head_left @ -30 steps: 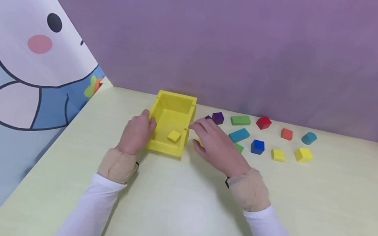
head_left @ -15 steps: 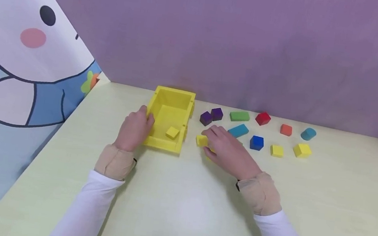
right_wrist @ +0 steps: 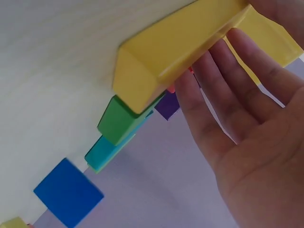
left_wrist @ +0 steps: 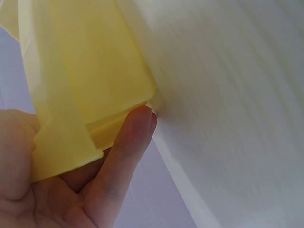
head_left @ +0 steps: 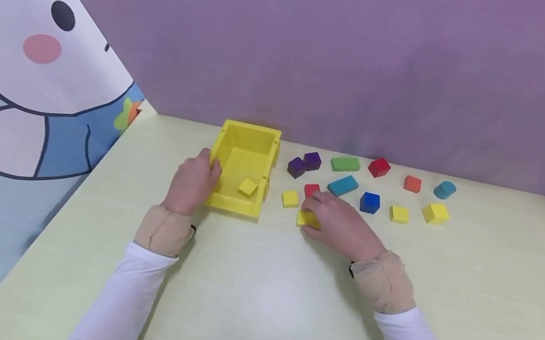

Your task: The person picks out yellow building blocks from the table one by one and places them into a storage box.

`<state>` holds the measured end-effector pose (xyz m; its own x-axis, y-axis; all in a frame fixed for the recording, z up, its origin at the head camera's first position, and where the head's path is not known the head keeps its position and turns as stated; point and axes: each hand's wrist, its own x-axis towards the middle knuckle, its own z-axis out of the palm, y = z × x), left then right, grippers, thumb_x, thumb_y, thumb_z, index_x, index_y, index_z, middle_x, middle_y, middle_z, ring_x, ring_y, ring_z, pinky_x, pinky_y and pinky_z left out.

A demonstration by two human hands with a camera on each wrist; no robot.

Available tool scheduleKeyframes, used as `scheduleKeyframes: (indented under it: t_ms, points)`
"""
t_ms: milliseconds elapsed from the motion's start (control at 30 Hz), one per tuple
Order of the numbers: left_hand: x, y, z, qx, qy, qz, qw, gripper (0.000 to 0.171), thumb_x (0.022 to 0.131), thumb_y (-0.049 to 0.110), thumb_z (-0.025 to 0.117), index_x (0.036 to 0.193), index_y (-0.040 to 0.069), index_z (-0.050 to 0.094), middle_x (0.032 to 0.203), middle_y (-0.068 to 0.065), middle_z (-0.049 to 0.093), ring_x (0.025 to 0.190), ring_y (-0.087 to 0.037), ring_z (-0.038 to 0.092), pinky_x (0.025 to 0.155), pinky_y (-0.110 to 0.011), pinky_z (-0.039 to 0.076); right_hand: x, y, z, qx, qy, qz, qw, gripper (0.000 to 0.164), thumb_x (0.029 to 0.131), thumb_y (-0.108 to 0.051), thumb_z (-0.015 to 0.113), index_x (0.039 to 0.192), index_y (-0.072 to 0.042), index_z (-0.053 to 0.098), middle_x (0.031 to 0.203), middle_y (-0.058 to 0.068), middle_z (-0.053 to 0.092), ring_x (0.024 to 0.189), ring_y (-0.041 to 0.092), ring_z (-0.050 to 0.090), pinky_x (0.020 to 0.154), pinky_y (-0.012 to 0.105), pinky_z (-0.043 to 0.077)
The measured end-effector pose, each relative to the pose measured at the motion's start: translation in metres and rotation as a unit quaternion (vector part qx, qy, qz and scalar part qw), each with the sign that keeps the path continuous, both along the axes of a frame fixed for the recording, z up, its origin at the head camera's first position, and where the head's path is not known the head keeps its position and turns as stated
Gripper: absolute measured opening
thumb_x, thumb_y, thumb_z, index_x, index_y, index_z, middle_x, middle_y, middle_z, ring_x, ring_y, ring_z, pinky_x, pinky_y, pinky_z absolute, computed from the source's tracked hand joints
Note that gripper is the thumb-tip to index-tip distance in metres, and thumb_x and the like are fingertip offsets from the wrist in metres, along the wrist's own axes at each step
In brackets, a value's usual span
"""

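My left hand [head_left: 191, 181] grips the left wall of a yellow plastic box [head_left: 233, 206]. In the left wrist view its thumb and fingers close round the box edge [left_wrist: 59, 154]. One small yellow block [head_left: 247, 188] lies inside. Right of the box, my right hand [head_left: 347, 230] pinches a long yellow block [head_left: 307, 219], its fingertips along one long side in the right wrist view. A flat yellow block [head_left: 290, 199] lies between box and hand. Just beyond the fingers sits a red block [head_left: 311, 189], partly hidden. A green block [right_wrist: 126, 118] shows beyond the held block.
Behind the right hand lie two purple cubes [head_left: 296, 167], a green bar [head_left: 345, 163], a teal bar [head_left: 343, 185] and a red block [head_left: 379, 167]. Farther right are a blue cube [head_left: 370, 203], an orange block [head_left: 412, 184], a blue cylinder [head_left: 444, 190] and yellow blocks [head_left: 435, 213]. A purple backdrop [head_left: 346, 65] rises behind.
My right hand has moved right and slightly down from the box's right wall to the long yellow block and taken hold of it. My left hand has kept its grip on the box.
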<state>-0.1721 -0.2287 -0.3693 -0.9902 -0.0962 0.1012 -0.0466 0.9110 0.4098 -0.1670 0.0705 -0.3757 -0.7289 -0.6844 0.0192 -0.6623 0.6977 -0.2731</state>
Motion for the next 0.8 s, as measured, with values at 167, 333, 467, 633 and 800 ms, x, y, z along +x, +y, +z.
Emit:
scheduleKeyframes:
  t_ms: [167, 333, 467, 633, 800]
  points:
    - [0.000, -0.002, 0.000, -0.001, 0.003, 0.000, 1.0000, 0.030, 0.095, 0.026, 0.034, 0.097, -0.002, 0.046, 0.068, -0.016, 0.050, 0.056, -0.027, 0.049, 0.050, -0.038, 0.042, 0.001, 0.005, 0.000, 0.005, -0.004, -0.004, 1.000, 0.038, 0.076, -0.029, 0.071, 0.110, -0.014, 0.061, 0.105, -0.002, 0.057, 0.098, 0.015, 0.052, 0.087, 0.031, 0.044]
    - [-0.001, -0.004, 0.000, -0.004, 0.006, 0.001, 1.0000, 0.030, 0.095, 0.026, 0.033, 0.097, -0.002, 0.045, 0.068, -0.016, 0.050, 0.056, -0.027, 0.049, 0.049, -0.039, 0.041, 0.002, 0.010, -0.002, 0.006, -0.015, -0.021, 1.000, 0.041, 0.075, -0.029, 0.072, 0.111, -0.015, 0.060, 0.105, -0.002, 0.056, 0.098, 0.015, 0.052, 0.084, 0.030, 0.045]
    - [-0.002, -0.005, 0.000, -0.004, 0.004, 0.000, 1.0000, 0.030, 0.095, 0.026, 0.033, 0.096, -0.001, 0.045, 0.068, -0.016, 0.050, 0.056, -0.027, 0.049, 0.049, -0.038, 0.041, 0.002, 0.012, -0.002, -0.003, -0.016, -0.022, 1.000, 0.039, 0.075, -0.027, 0.072, 0.111, -0.014, 0.061, 0.105, -0.002, 0.056, 0.097, 0.014, 0.053, 0.084, 0.029, 0.045]
    - [-0.003, -0.004, -0.002, 0.000, -0.003, -0.003, 1.0000, 0.031, 0.095, 0.026, 0.033, 0.098, -0.002, 0.045, 0.069, -0.016, 0.050, 0.056, -0.026, 0.049, 0.050, -0.037, 0.041, 0.003, 0.014, -0.002, -0.003, -0.005, -0.011, 1.000, 0.039, 0.075, -0.026, 0.073, 0.110, -0.014, 0.061, 0.105, -0.001, 0.058, 0.098, 0.015, 0.054, 0.084, 0.030, 0.046]
    - [-0.002, -0.003, -0.003, 0.000, -0.001, -0.005, 1.0000, 0.031, 0.095, 0.027, 0.033, 0.098, -0.002, 0.045, 0.069, -0.016, 0.050, 0.056, -0.027, 0.049, 0.049, -0.037, 0.041, 0.004, 0.014, -0.001, 0.000, 0.004, -0.003, 1.000, 0.039, 0.075, -0.026, 0.073, 0.111, -0.015, 0.062, 0.106, -0.001, 0.059, 0.099, 0.016, 0.054, 0.084, 0.030, 0.046]
